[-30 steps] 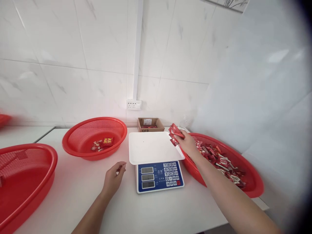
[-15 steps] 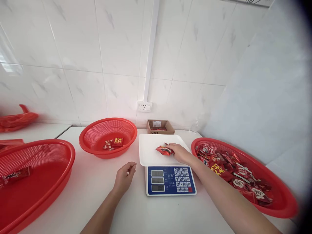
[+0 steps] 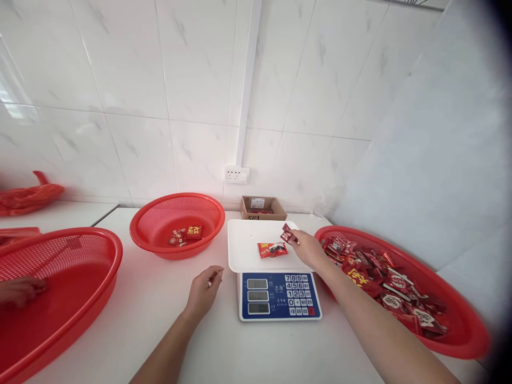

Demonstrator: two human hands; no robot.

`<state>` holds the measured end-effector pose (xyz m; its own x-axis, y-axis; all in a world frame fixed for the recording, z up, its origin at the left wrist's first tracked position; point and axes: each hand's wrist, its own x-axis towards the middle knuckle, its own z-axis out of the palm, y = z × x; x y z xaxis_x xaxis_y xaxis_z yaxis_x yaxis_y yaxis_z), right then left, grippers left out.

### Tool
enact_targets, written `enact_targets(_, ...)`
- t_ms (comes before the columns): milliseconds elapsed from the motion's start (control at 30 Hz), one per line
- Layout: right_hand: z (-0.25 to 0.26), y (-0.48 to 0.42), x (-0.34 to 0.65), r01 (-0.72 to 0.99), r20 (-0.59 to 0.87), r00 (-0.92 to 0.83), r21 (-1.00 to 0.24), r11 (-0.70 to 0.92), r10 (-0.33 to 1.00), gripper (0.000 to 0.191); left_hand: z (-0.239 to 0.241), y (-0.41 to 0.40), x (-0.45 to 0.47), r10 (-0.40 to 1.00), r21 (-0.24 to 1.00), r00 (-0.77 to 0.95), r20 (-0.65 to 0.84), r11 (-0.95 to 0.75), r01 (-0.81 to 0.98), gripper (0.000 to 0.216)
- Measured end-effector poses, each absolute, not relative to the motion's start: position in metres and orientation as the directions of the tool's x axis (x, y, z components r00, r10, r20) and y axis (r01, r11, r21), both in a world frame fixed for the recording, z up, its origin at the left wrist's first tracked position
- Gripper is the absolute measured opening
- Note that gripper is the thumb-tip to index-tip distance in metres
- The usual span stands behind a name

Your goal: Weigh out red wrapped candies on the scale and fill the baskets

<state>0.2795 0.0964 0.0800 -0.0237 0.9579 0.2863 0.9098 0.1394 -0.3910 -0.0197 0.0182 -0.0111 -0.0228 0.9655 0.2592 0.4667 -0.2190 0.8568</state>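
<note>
My right hand [image 3: 310,249] pinches a small dark red packet [image 3: 288,233] above the white pan [image 3: 242,250] of a weighing scale. Lying flat on that pan is a larger bright red packet [image 3: 272,249], just left of my right fingers and apart from them. My left hand [image 3: 204,292] rests over the table to the left of the scale, its fingers curled in and no object visible in them. The scale's blue keypad panel [image 3: 280,296] with its displays faces me; the digits are too faint to read surely.
On the right, a red basket [image 3: 466,333] holds many red packets. A second red basket [image 3: 140,234] at back left holds several packets. Another person's hand [image 3: 20,290] reaches into the far-left red basket [image 3: 114,256]. Behind the scale stands a cardboard box [image 3: 264,216].
My right hand has moved slightly up and right, lifting the small dark packet clear of the red packet on the pan. Another person's hand has entered the far-left basket; its packet no longer shows.
</note>
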Motion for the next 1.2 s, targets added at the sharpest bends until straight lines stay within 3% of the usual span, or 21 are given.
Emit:
enact_targets(67, 0.085, 0.096, 0.282, 0.841, 0.318, 0.078, -0.529, 0.109, 0.945, 0.022, -0.011, 0.018, -0.020, 0.964, 0.856, -0.021, 0.264, -0.224, 0.466, 0.025)
enact_targets(133, 0.089, 0.093, 0.281, 0.634, 0.255, 0.135, -0.765, 0.114, 0.958, 0.021, -0.011, 0.017, -0.019, 0.963, 0.854, -0.014, 0.269, -0.232, 0.465, 0.025)
enact_targets(200, 0.091, 0.090, 0.275, 0.332, 0.129, 0.079, -0.939, 0.096, 0.988, 0.025, -0.011, 0.018, -0.018, 0.964, 0.854, -0.012, 0.267, -0.231, 0.466, 0.025)
enact_targets(267, 0.089, 0.086, 0.266, 0.177, 0.015, -0.034, -0.984, 0.021, 0.999, 0.025, -0.012, 0.018, -0.018, 0.965, 0.855, -0.013, 0.260, -0.224, 0.468, 0.025)
enact_targets(433, 0.075, 0.080, 0.250, 0.364, -0.083, -0.072, -0.930, -0.052, 0.994, 0.020, -0.014, 0.020, -0.018, 0.967, 0.853, -0.011, 0.253, -0.218, 0.475, 0.025)
enact_targets(700, 0.076, 0.091, 0.253, 0.200, -0.030, 0.049, -0.979, -0.040, 0.998, 0.026, -0.014, 0.020, -0.018, 0.972, 0.857, 0.000, 0.234, -0.206, 0.472, 0.027)
enact_targets(867, 0.076, 0.097, 0.261, 0.362, -0.073, 0.002, -0.930, -0.069, 0.997, 0.024, -0.014, 0.020, -0.019, 0.971, 0.855, -0.002, 0.241, -0.211, 0.475, 0.026)
enact_targets(1033, 0.065, 0.105, 0.272, 0.593, 0.128, 0.035, -0.801, 0.083, 0.991, 0.025, -0.015, 0.020, -0.019, 0.970, 0.866, -0.003, 0.243, -0.215, 0.451, 0.025)
enact_targets(1200, 0.055, 0.110, 0.279, 0.790, 0.364, 0.091, -0.593, 0.155, 0.927, 0.036, -0.015, 0.020, -0.019, 0.973, 0.858, 0.002, 0.232, -0.205, 0.471, 0.026)
